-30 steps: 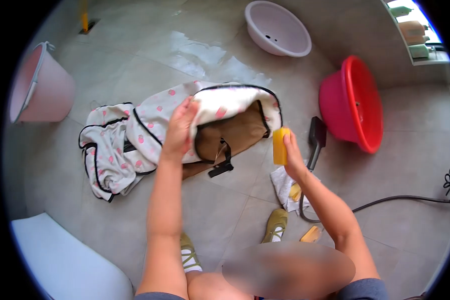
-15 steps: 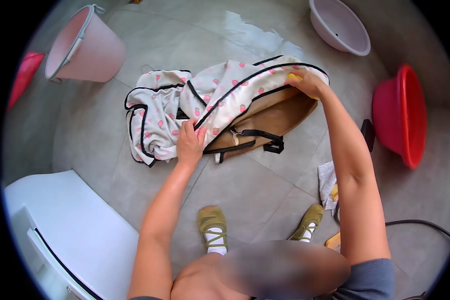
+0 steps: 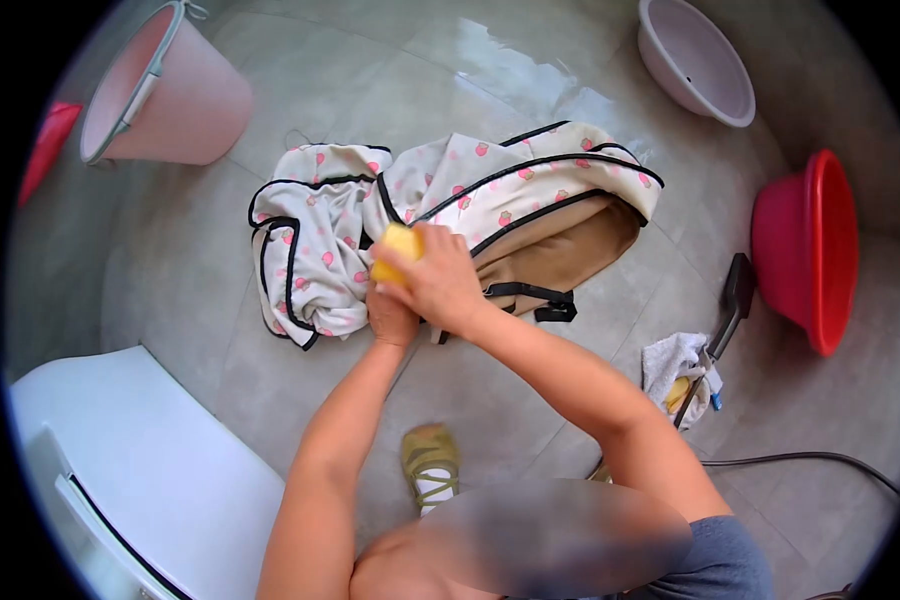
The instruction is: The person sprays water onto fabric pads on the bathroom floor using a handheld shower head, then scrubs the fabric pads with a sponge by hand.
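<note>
A white strawberry-print fabric cover (image 3: 510, 195) with black piping, a brown inner side and a black strap (image 3: 527, 291) lies crumpled on the floor in front of me. My right hand (image 3: 438, 275) is closed on a yellow sponge (image 3: 398, 254) above the cover's middle. Just below it, my left hand (image 3: 392, 316) rests at the cover's near edge. Its fingers are hidden behind the right hand and the sponge.
Upper left stands a pink bucket (image 3: 185, 100). To the right are a pale basin (image 3: 705, 60), a red basin (image 3: 790, 250), a black-handled tool (image 3: 735, 300) and a white cloth (image 3: 670, 360). A white appliance (image 3: 150, 450) fills the lower left. Wet patches (image 3: 520, 75) mark the tiles.
My right hand has moved with the sponge from the cover's right end leftward to its middle, beside my left hand. The cover's right part has sagged a little.
</note>
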The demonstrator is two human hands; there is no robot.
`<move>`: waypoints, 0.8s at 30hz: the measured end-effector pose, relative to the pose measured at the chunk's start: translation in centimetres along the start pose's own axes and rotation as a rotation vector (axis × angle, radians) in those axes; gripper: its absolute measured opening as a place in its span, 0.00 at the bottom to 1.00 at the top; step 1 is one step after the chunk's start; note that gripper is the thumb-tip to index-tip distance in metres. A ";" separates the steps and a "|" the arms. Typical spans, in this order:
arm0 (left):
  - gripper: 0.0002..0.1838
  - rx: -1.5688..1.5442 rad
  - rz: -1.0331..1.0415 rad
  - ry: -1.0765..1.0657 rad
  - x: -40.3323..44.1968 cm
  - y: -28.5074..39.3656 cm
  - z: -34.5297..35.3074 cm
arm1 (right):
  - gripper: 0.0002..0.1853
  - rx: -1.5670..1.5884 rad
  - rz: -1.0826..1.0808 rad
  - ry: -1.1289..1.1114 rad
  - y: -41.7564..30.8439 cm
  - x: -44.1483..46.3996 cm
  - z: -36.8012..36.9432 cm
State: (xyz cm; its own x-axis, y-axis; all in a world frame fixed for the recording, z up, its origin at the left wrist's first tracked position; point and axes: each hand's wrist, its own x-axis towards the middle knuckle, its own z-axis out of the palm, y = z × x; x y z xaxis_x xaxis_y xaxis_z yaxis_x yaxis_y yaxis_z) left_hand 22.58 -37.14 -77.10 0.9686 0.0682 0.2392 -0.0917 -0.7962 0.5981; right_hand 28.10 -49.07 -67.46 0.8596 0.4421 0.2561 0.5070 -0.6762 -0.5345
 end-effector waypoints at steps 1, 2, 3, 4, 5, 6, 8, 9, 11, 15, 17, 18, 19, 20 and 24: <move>0.16 -0.005 0.004 0.042 0.2 0.2 0.0 | 0.23 -0.052 -0.022 -0.013 0.9 0.2 0.1; 0.16 -0.008 0.003 0.078 0.4 0.6 -0.3 | 0.22 -0.100 -0.039 -0.030 2.5 0.6 0.4; 0.15 -0.009 0.006 0.109 0.4 0.8 -0.5 | 0.22 -0.145 -0.053 -0.045 4.3 1.1 0.7; 0.15 -0.009 0.027 0.111 0.4 0.5 -0.3 | 0.20 -0.236 -0.031 -0.048 7.4 1.4 -0.3; 0.15 -0.007 0.048 0.120 0.3 0.0 0.1 | 0.17 -0.341 -0.044 0.044 10.1 1.9 -2.4; 0.15 -0.005 0.065 0.129 0.1 -0.3 0.3 | 0.16 -0.487 -0.015 0.075 13.7 1.6 -3.5; 0.16 0.036 0.101 0.123 -0.1 -0.3 0.3 | 0.17 -0.750 0.158 0.241 20.6 0.8 -7.4; 0.16 0.045 0.104 0.111 -0.1 -0.3 0.3 | 0.20 -0.697 0.286 0.141 23.6 0.1 -9.8; 0.16 0.058 0.097 0.085 -0.2 -0.1 0.4 | 0.24 -0.788 0.410 0.125 24.4 -0.2 -11.3; 0.19 0.090 0.122 0.061 0.2 0.0 0.4 | 0.24 -0.330 0.544 -0.014 14.7 2.5 -6.5; 0.20 0.099 0.140 0.046 0.5 0.3 0.1 | 0.23 -0.221 0.135 -0.023 8.1 0.7 0.7; 0.20 0.153 0.098 0.055 0.4 0.5 0.1 | 0.23 -0.081 0.112 0.036 3.4 0.1 1.4; 0.19 0.206 0.057 0.066 0.4 0.7 0.2 | 0.22 -0.066 0.122 0.038 2.8 0.9 1.4; 0.19 0.256 0.013 0.075 0.3 1.0 0.4 | 0.22 -0.053 0.132 0.036 2.5 1.2 1.1; 0.16 0.163 0.092 0.059 0.5 0.7 -0.1 | 0.16 -0.244 0.007 0.023 12.0 0.4 -2.3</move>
State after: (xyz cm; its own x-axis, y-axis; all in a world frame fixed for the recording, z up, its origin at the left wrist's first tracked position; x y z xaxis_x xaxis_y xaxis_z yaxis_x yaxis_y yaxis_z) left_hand 22.99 -37.57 -76.52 0.9423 0.0222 0.3341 -0.1355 -0.8872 0.4409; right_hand 34.66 -58.30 -71.93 0.8630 0.4250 0.2730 0.4987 -0.8029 -0.3266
